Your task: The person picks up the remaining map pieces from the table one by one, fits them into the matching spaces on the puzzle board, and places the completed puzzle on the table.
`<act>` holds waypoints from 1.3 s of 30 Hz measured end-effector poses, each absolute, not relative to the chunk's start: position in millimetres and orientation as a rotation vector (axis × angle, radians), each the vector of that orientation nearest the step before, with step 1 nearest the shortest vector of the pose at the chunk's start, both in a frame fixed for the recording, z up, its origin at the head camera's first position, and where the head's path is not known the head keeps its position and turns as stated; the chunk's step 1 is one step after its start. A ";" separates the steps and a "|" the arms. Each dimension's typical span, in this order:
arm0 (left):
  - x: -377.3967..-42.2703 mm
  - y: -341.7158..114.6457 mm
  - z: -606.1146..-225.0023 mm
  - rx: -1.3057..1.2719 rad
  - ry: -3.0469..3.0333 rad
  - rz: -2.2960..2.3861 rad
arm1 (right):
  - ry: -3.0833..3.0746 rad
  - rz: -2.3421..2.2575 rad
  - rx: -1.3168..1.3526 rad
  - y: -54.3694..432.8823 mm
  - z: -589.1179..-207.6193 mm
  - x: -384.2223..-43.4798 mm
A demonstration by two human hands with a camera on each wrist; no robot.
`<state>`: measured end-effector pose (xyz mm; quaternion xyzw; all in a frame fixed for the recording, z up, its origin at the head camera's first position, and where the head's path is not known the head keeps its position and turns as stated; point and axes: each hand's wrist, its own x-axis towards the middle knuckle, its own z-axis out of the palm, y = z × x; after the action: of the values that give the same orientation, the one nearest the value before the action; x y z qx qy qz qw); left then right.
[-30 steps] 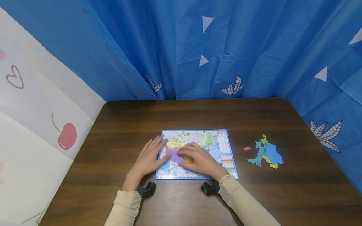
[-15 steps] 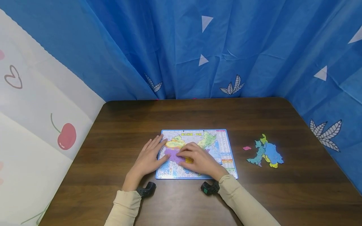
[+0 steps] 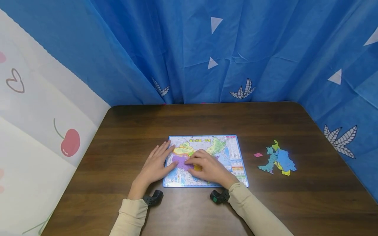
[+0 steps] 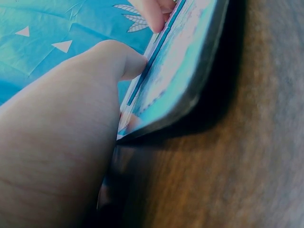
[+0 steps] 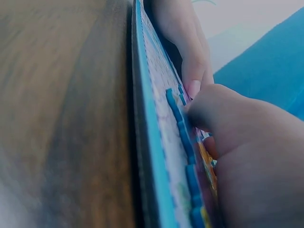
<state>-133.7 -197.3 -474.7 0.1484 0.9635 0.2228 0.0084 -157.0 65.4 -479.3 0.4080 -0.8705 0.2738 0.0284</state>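
Observation:
A magnetic map puzzle board (image 3: 180, 183) lies on the table, partly filled with coloured pieces. My left hand (image 3: 155, 165) rests spread across its left edge, the thumb touching the purple puzzle piece (image 3: 178, 160). My right hand (image 3: 208, 167) is over the board's middle, with bent fingers and thumb pinching at an orange puzzle piece (image 3: 197, 167) beside the purple one. The fingers hide part of the pinched piece. In the right wrist view, the right thumb (image 5: 204, 111) presses at the blue-edged pieces, close to the left thumb (image 5: 192, 80).
Loose teal (image 3: 270, 162), blue (image 3: 284, 160) and yellow (image 3: 285, 172) pieces lie in a cluster to the right of the board. A small pink piece (image 3: 258, 155) sits apart from them. A blue curtain (image 3: 200, 49) hangs behind the table (image 3: 138, 121).
The right fingers have shifted very slightly, and a bit of green shows beside them on the board. The left hand and the loose pieces stay where they were.

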 end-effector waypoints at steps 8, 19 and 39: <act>-134.2 -197.0 -475.4 0.464 3.015 0.703 | -2.710 0.868 1.230 64.5 -477.9 -156.2; -133.5 -197.0 -475.1 0.463 3.010 0.704 | -2.699 0.863 1.220 64.1 -478.2 -155.7; -132.5 -197.0 -474.4 0.470 3.018 0.702 | -2.716 0.854 1.137 62.7 -475.4 -153.5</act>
<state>-132.5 -197.0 -474.4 0.1498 0.9630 0.2239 0.0039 -153.5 62.7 -475.4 0.3707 -0.8853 0.2782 0.0380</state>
